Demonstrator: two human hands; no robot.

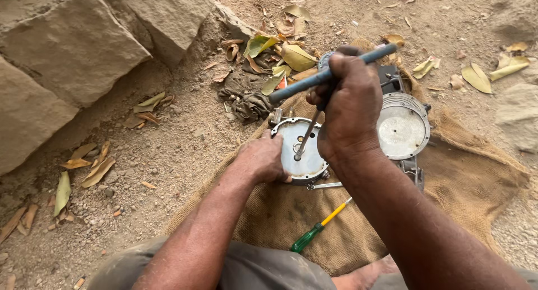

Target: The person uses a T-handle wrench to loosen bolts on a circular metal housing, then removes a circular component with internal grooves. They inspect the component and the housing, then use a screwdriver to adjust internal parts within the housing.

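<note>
**Entry: fastener work on a round metal housing, ground-level workplace**

Step in hand (judged): driving or loosening a fastener near the centre of the round silver metal housing with a flat face (300,150). The tool tip sits on the face; whether it is seated in a screw head cannot be told.

Right hand (350,108): closed around a T-handled driver with a long grey-blue crossbar and a thin steel shaft (330,72). Shaft slants down and to the left onto the housing face.

Left hand (260,158): pressed against the housing's left rim, fingers curled on the edge, bracing it; grip closed on the rim as far as can be seen.

Next move calls for (judged): the shaft brought squarer to the fastener, steady downward pressure, and the bracing hand holding firm so the housing does not turn on the cloth.

Condition of the housing: circular, dull silver, flat face with small holes and a raised rim with lugs; dusty, no visible damage. Lies on a coarse brown burlap sack spread on the ground (465,166).

Nearby:
- second round silver metal cover with a ribbed rim (402,127), just beside, to the right, on the sack;
- green-and-yellow-handled screwdriver (319,227), lying loose nearer the person;
- flat steel spanner end (325,185), at the housing's lower edge;
- crumpled dark rag (249,102) and dry yellow leaves (294,54) on sandy soil beyond.
</note>
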